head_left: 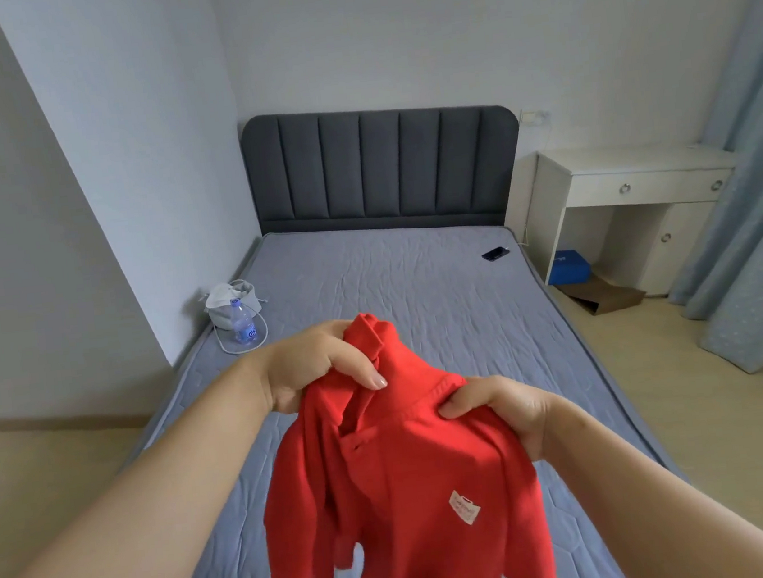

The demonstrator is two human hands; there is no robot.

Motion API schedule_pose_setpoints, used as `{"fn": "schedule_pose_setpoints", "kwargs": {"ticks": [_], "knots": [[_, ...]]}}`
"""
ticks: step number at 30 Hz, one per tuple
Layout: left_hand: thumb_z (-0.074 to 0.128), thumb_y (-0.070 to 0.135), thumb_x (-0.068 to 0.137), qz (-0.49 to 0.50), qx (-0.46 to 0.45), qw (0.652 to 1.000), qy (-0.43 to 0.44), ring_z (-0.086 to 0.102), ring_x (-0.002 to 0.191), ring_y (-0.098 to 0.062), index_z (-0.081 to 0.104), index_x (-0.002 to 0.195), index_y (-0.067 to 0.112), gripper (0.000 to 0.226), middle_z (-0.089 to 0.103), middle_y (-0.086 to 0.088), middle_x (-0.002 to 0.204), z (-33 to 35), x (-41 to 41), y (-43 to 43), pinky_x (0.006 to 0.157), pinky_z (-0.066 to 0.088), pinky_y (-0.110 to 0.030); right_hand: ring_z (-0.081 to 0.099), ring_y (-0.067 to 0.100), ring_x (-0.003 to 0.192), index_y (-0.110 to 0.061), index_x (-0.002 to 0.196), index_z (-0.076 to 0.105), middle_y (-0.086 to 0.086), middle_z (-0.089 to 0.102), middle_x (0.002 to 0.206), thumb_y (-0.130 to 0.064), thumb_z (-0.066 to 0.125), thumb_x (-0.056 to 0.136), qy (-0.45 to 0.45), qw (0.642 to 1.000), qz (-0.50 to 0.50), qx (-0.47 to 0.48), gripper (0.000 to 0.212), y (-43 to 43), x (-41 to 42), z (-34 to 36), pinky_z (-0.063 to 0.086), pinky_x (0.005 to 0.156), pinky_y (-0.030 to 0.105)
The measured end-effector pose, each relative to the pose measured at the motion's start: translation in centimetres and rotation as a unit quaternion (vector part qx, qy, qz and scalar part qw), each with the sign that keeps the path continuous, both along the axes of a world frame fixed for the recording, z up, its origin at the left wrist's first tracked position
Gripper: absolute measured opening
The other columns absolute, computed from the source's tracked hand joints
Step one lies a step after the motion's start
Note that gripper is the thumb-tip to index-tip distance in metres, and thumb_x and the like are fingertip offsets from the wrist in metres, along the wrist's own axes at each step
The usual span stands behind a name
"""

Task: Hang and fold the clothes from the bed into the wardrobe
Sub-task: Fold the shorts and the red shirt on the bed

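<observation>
A red polo shirt [405, 488] with a small white chest label hangs in the air above the bed [416, 275]. My left hand [312, 366] grips the bunched collar and left shoulder. Over at the other shoulder seam, my right hand [505, 407] pinches the fabric. The shirt's lower part runs out of the bottom of the view. The wardrobe is not in view.
On the grey-blue mattress lie a white pouch [230, 304] with a water bottle [243, 322] and cable at the left edge, and a dark phone [496, 253] far right. A white desk [632, 187] stands right of the grey headboard [381, 166], beside a blue curtain [756, 202].
</observation>
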State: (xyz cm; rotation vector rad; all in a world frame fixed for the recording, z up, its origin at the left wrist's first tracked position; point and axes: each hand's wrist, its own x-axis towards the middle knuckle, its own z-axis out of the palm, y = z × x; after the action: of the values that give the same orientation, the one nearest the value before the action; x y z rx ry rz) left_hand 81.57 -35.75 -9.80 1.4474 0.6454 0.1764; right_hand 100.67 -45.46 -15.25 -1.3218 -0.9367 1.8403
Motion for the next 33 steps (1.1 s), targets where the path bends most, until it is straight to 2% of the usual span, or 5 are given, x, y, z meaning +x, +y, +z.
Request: {"fn": "schedule_pose_setpoints", "kwargs": {"ticks": [13,21,26,29,33], "knots": [[0.062,-0.001,0.079,0.035,0.084,0.965,0.245,0.061,0.086,-0.02,0.058,0.114,0.01,0.036,0.065,-0.006,0.094,-16.6,9.1,4.4,0.082,0.049,-0.029,0.059,0.023,0.066,-0.007,0.076,0.066,0.009,0.064,0.073,-0.01,0.064,0.064,-0.259,0.95,-0.122,-0.124,0.013,2.1,5.8,-13.9,0.046,0.066,0.028],[0.051,0.024,0.092,0.021,0.44,0.808,0.392,0.05,0.101,-0.027,0.054,0.093,0.019,0.006,0.057,-0.003,0.105,-31.0,16.2,10.1,0.067,0.033,-0.031,0.056,0.031,0.086,-0.019,0.078,0.058,0.008,0.059,0.089,-0.016,0.052,0.082,-0.469,0.845,-0.236,-0.105,0.008,8.9,10.6,-28.4,0.042,0.068,0.03],[0.047,0.013,0.093,0.153,0.353,0.865,0.322,0.058,0.09,-0.04,0.054,0.111,0.012,0.019,0.042,-0.016,0.114,-35.4,20.4,14.9,0.079,0.048,-0.036,0.058,0.031,0.081,-0.016,0.072,0.049,0.009,0.063,0.085,-0.009,0.042,0.084,-0.401,0.837,-0.37,-0.046,0.016,15.3,12.7,-32.5,0.041,0.066,0.029],[0.052,0.012,0.091,0.202,0.316,0.9,0.224,0.052,0.103,-0.033,0.048,0.127,0.019,0.037,0.038,-0.012,0.115,-37.6,21.5,16.9,0.092,0.038,-0.027,0.058,0.011,0.083,-0.031,0.126,0.049,-0.016,0.06,0.094,-0.019,0.044,0.091,-0.352,0.859,-0.371,0.038,0.038,16.8,13.6,-34.8,0.041,0.066,0.009],[0.063,0.014,0.084,0.169,0.255,0.927,0.219,0.034,0.126,-0.026,0.01,0.148,0.03,0.084,0.022,-0.008,0.141,-42.1,20.7,15.5,0.108,0.027,-0.031,0.039,0.015,0.127,-0.039,0.148,0.006,-0.006,0.024,0.153,-0.024,0.052,0.089,-0.332,0.891,-0.306,0.052,0.076,15.5,13.3,-39.3,0.03,0.109,0.03]]}}
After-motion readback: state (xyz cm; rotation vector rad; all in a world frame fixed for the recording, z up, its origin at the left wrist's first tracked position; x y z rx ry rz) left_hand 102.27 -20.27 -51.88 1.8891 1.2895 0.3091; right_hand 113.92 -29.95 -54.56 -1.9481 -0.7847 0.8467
